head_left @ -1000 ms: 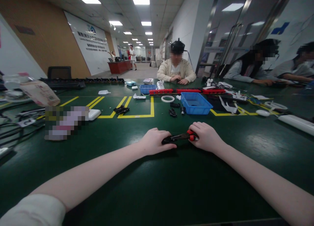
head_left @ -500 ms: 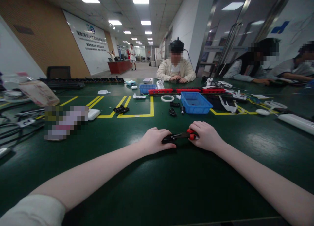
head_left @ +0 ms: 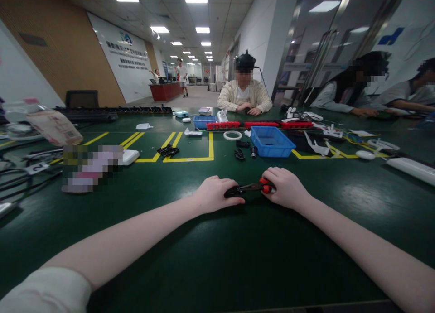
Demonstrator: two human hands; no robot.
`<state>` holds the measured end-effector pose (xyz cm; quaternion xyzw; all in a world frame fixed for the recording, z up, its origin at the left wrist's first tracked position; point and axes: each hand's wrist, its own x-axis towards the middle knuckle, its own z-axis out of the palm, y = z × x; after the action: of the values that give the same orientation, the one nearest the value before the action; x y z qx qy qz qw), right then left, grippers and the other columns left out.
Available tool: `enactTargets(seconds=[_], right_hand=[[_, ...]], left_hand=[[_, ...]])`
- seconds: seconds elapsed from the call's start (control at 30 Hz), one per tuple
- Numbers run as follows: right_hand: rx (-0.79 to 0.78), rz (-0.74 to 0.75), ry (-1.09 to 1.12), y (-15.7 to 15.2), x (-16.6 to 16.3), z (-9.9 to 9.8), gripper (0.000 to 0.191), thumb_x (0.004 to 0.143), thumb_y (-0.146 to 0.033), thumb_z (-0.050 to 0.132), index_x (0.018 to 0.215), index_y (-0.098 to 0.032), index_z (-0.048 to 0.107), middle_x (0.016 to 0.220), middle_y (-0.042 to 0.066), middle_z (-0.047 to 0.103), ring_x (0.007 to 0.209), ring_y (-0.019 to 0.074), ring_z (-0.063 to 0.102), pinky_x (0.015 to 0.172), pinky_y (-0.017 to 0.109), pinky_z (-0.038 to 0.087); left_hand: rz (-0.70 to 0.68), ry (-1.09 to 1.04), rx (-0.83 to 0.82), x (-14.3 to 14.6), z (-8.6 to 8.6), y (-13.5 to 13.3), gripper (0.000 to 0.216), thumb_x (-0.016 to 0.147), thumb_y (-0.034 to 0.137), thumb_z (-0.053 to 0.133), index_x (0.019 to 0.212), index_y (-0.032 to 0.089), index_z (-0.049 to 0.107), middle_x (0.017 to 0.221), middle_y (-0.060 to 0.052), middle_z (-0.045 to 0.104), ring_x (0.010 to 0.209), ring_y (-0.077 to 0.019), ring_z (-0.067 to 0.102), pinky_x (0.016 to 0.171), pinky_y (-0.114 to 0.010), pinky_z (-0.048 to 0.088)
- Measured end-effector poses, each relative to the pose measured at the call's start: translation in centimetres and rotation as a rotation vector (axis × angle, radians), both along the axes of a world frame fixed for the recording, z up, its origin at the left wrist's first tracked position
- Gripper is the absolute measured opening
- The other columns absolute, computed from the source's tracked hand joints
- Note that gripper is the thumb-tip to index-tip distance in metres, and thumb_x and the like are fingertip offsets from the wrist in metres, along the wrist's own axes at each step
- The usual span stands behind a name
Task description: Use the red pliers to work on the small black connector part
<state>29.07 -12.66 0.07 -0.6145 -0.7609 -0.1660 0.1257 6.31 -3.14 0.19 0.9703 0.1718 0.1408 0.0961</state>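
Both my hands rest on the dark green table (head_left: 217,258), close together at its middle. My right hand (head_left: 286,188) grips the red handles of a pair of pliers (head_left: 250,187). The black jaws of the pliers point left into my left hand (head_left: 215,195), whose fingers are closed around a small black part (head_left: 231,192). The part itself is mostly hidden by my fingers.
A blue bin (head_left: 272,142) stands beyond my hands, with small black pieces (head_left: 239,155) and a white ring (head_left: 233,135) beside it. Yellow tape lines (head_left: 190,159) mark the table. Cables lie at far left. A person sits opposite; two others sit at right.
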Motion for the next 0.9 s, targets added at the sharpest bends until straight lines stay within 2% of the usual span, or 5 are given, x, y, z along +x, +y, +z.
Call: enactTargets(seconds=[0.27, 0.5, 0.9], right_hand=[[0.012, 0.0, -0.008, 0.03, 0.03, -0.05, 0.014, 0.068, -0.021, 0.057, 0.081, -0.018, 0.054, 0.081, 0.007, 0.059, 0.073, 0.0199, 0.051, 0.066, 0.032, 0.038], [-0.008, 0.002, 0.004, -0.01, -0.02, 0.04, 0.013, 0.068, -0.021, 0.058, 0.081, -0.018, 0.054, 0.081, 0.006, 0.06, 0.072, 0.0192, 0.052, 0.066, 0.031, 0.039], [-0.029, -0.005, 0.007, -0.11, -0.08, 0.18, 0.013, 0.069, -0.021, 0.058, 0.082, -0.018, 0.054, 0.082, 0.006, 0.06, 0.073, 0.0192, 0.052, 0.066, 0.031, 0.039]], left_hand=[[-0.018, 0.002, -0.008, 0.04, -0.02, 0.15, 0.039, 0.085, 0.055, 0.054, 0.1, 0.02, 0.062, 0.09, 0.0, 0.07, 0.075, -0.0166, 0.064, 0.067, -0.026, 0.042], [-0.001, -0.003, -0.004, 0.08, -0.11, 0.13, 0.042, 0.081, 0.056, 0.061, 0.103, 0.02, 0.06, 0.094, 0.0, 0.069, 0.079, -0.0177, 0.064, 0.07, -0.028, 0.044], [-0.006, 0.005, -0.016, 0.01, 0.04, 0.03, 0.041, 0.081, 0.055, 0.059, 0.102, 0.02, 0.06, 0.092, 0.0, 0.069, 0.078, -0.0169, 0.064, 0.071, -0.028, 0.044]])
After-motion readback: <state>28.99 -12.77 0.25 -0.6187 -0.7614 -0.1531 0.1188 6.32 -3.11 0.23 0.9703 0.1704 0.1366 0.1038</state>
